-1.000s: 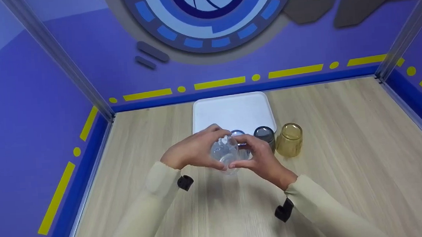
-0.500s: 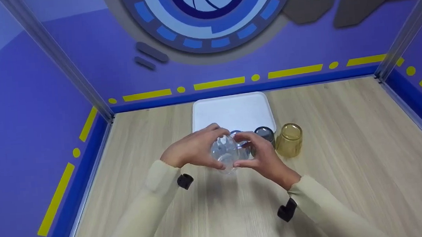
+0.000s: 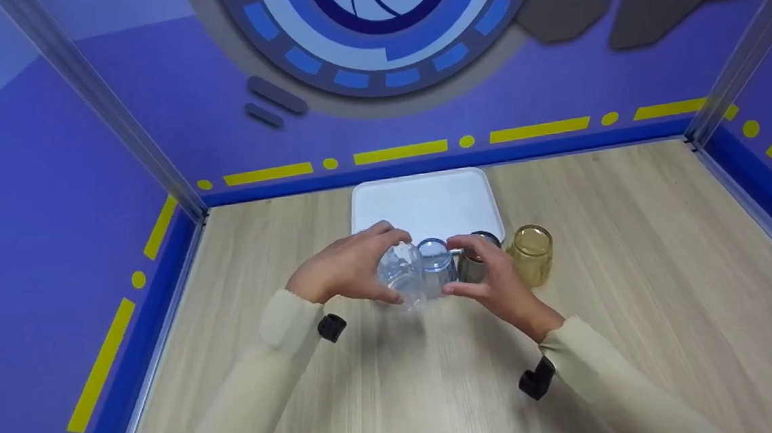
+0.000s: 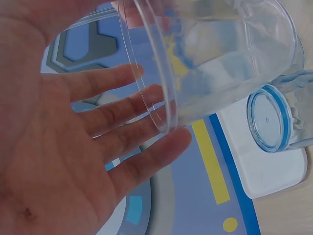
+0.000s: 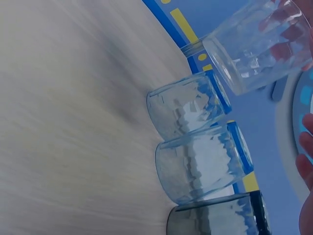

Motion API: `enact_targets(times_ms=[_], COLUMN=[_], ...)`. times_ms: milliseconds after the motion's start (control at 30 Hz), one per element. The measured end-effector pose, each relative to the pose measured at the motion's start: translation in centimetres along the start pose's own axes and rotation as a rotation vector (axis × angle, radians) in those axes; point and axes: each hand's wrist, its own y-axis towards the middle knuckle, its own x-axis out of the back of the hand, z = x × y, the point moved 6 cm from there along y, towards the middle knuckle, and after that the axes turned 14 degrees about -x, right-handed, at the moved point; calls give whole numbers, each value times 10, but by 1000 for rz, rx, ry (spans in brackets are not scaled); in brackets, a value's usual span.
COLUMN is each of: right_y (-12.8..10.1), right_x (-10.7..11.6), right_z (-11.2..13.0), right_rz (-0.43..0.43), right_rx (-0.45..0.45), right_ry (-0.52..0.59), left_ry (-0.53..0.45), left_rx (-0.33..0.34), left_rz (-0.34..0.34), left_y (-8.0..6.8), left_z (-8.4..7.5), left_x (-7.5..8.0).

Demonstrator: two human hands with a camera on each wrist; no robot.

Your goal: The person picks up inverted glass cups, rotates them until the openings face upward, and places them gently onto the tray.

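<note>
A clear drinking glass (image 3: 404, 276) is in my left hand (image 3: 345, 267), gripped between thumb and fingers above the table. Its broad rim (image 4: 164, 83) lies against the fingers in the left wrist view. To its right a blue-tinted glass (image 3: 436, 267) stands bottom up. My right hand (image 3: 496, 287), thumb and fingers spread apart with nothing between them, overlaps a dark grey glass (image 3: 470, 268) in the head view. The right wrist view shows two blue-tinted glasses (image 5: 188, 105) side by side, the dark glass (image 5: 215, 218) beside them; one blue glass is hidden in the head view.
An upturned amber glass (image 3: 531, 257) stands right of the dark one. Behind the row, a white tray (image 3: 422, 204) lies near the back wall. Printed blue panels (image 3: 407, 127) enclose the wooden table (image 3: 634, 260) at the back and sides.
My right hand has let go of the clear glass and moved right, apart from it. The left hand has shifted slightly left with the glass, uncovering the blue-tinted one.
</note>
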Motion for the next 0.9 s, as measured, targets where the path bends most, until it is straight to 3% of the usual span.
enact_targets(times_ms=[300,600,900], right_y=[-1,-2,1], right_x=[14,22,30], right_z=[-10,-24,-28], right_rz=[-56,-63,-90], right_rx=[-37,-125,-107], right_ry=[-82,-126,-157], left_ry=[41,80,103], left_rx=[12,-21,9], left_rz=[-15,-25,-25], left_y=[-1,-2,-1], left_z=[3,5,10], left_x=[4,10,14])
